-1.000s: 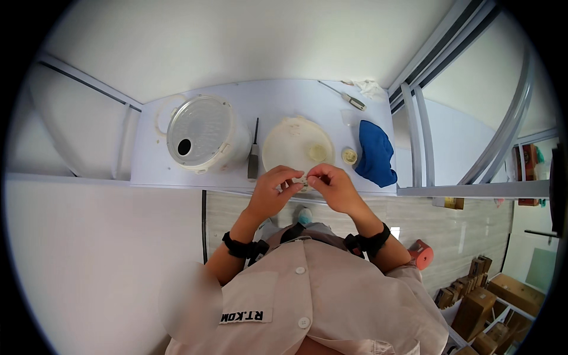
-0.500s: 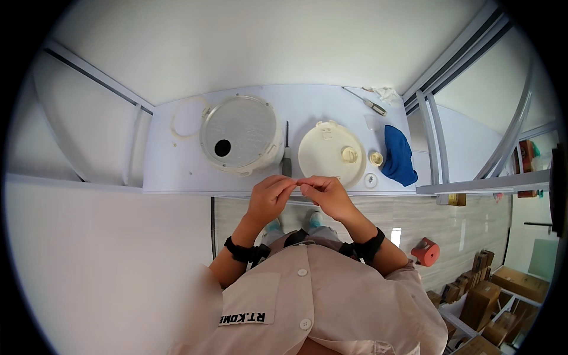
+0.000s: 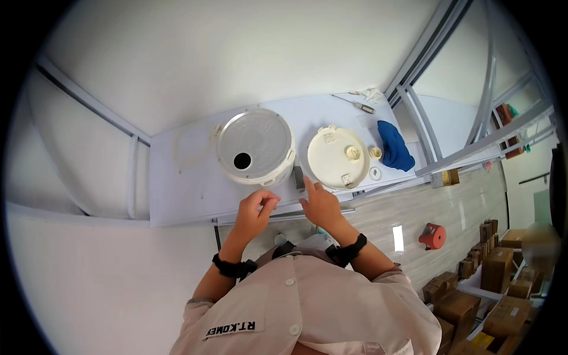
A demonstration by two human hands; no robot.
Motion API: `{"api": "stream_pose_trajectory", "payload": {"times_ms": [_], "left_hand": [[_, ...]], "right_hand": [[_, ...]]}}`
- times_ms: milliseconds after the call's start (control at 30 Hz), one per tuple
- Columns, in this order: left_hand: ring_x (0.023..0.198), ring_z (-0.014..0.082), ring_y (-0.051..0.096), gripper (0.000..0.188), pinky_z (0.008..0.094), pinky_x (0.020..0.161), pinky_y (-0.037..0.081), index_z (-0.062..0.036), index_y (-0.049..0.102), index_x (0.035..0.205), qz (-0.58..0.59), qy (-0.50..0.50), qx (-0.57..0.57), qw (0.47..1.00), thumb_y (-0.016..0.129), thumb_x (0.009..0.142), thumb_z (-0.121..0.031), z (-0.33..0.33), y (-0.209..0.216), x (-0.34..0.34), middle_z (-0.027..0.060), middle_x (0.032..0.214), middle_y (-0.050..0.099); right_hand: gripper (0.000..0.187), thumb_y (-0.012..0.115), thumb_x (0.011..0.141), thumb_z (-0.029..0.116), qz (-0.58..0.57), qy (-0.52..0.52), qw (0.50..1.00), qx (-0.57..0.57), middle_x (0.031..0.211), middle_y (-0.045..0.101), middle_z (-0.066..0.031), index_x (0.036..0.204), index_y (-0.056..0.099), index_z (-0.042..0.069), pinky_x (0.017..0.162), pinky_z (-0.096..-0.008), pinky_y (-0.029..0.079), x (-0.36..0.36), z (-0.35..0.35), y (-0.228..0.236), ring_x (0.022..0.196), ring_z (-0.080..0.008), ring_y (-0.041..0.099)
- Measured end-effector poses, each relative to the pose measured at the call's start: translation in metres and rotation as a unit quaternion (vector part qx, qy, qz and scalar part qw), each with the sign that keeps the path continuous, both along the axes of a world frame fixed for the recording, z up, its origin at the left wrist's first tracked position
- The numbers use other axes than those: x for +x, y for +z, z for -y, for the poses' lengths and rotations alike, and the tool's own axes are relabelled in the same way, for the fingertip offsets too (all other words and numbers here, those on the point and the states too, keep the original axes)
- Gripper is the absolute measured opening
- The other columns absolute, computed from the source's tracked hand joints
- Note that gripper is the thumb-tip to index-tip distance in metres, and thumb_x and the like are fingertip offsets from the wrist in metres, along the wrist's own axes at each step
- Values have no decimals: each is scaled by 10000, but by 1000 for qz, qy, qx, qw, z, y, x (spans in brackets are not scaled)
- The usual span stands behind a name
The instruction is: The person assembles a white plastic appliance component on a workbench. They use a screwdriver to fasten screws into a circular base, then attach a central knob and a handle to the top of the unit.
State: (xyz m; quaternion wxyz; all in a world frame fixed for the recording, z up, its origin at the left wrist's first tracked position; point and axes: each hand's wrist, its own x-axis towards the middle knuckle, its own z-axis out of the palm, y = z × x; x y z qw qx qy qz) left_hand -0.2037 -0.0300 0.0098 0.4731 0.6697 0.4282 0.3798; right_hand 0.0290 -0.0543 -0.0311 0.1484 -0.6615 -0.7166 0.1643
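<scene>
My left hand (image 3: 254, 214) is in front of a white round housing (image 3: 285, 175), its thumb and fingers pinched together; anything between them is too small to make out. The housing is topped by a grey metal plate (image 3: 260, 139) with a dark round hole. My right hand (image 3: 322, 205) has its fingers apart, the index reaching beside the grey handle of a screwdriver (image 3: 299, 178) at the table's front edge. Whether that finger touches the handle I cannot tell. To the right lies a cream round lid (image 3: 329, 160) with a small raised cap (image 3: 352, 154).
Right of the lid are a cream ring-shaped cap (image 3: 376, 153), a small white disc (image 3: 375, 173) and a blue cloth (image 3: 394, 146). Another screwdriver (image 3: 363, 108) lies at the back near crumpled white tissue (image 3: 371, 94). A metal frame (image 3: 417, 127) borders the table; a red stool (image 3: 433, 236) stands on the floor.
My hands have come apart from fingertips touching, the right moving toward the screwdriver handle. The whole view has shifted and tilted.
</scene>
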Motion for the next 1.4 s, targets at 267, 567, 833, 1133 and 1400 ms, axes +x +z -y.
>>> {"api": "stream_pose_trajectory", "payload": {"times_ms": [267,567,833,1133,1400], "left_hand": [[846,131,688,160,299,806,568,25,627,1040,-4,-27,-65,997,589,1071,-127,11,-1,-34,91,964,754],[847,154,701,176,309,794,566,32,630,1054,-18,8,-60,998,601,1065,-141,27,-7,-55,111,956,754],[861,139,690,150,296,808,562,27,639,1070,4,23,-42,999,618,1057,-121,21,-5,-58,103,990,755],[912,137,670,120,304,840,565,-9,625,1102,162,-50,-137,976,578,1083,-117,1,-9,2,101,1093,730],[1054,209,682,130,355,918,560,-75,598,1129,346,-61,-308,884,559,1108,-197,6,23,97,113,1234,685]], "right_hand": [[873,787,880,288,32,-52,998,29,1192,587,-222,1599,344,69,688,-470,609,-29,-20,-40,833,-370,726],[731,727,917,271,31,-88,995,21,1084,611,-221,1547,405,86,651,-490,601,-34,-40,-56,810,-395,726],[609,616,960,205,-70,-97,991,59,1087,615,-301,1508,421,24,723,-541,589,-25,-29,-53,823,-476,700],[432,585,927,110,-281,-186,940,44,954,752,-194,1350,642,43,743,-453,552,23,44,75,786,-350,704],[364,771,947,136,-428,-123,885,135,1006,760,-63,1283,698,16,823,-284,530,99,126,118,883,-121,659]]}}
